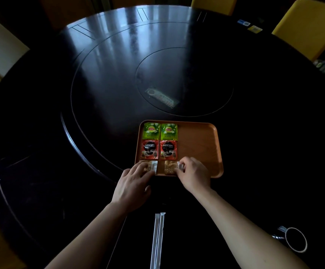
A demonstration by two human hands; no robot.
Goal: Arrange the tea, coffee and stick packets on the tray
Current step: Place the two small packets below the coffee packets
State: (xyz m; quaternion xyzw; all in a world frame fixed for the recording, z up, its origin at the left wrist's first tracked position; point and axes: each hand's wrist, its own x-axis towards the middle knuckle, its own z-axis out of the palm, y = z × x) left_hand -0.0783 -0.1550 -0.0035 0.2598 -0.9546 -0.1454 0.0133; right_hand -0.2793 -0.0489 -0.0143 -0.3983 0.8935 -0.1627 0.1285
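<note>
An orange-brown tray (200,144) lies on the dark round table. At its far left sit two green Lipton tea packets (151,130) (168,131). Below them lie two red Nescafe coffee packets (149,149) (168,150). Along the tray's near edge lie two small brownish packets. My left hand (133,183) rests its fingertips on the left brown packet (152,166). My right hand (193,174) pinches the right brown packet (170,167) at its right end. Two long white stick packets (157,239) lie side by side on the table near me, between my forearms.
A remote control (162,98) lies on the table's inner disc beyond the tray. A glass with a metal handle (295,239) stands at the near right. Yellow chairs (309,26) stand at the far right. The tray's right half is bare.
</note>
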